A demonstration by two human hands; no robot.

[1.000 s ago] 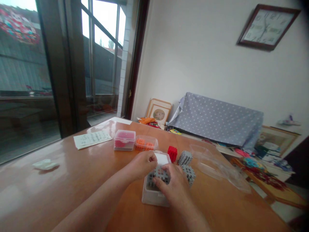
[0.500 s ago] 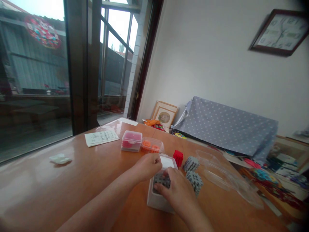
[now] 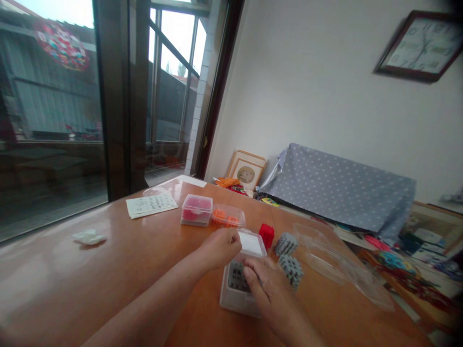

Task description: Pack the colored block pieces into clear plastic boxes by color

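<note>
Clear plastic box [image 3: 237, 301] at near middle of wooden table [image 3: 137, 255], grey interlocking blocks [image 3: 237, 278] inside, white-lined lid [image 3: 251, 243] open at far side. Right hand [image 3: 269, 284] over box's right part, fingers bent; can't tell if gripping a block. Left hand [image 3: 223, 248] by box's far-left corner, next to lid, fingers curled closed; can't tell if anything's inside. Red block cube [image 3: 266, 235] just beyond lid, two grey block cubes [image 3: 291, 270] to right of box. Far left of box: pink-lidded box [image 3: 197, 210], beside it clear container [image 3: 227, 217] with orange pieces. Clear plastic packaging [image 3: 325, 262] far right. Written paper [image 3: 152, 205] far left, crumpled tissue-like scrap [image 3: 88, 236] nearer.
</note>
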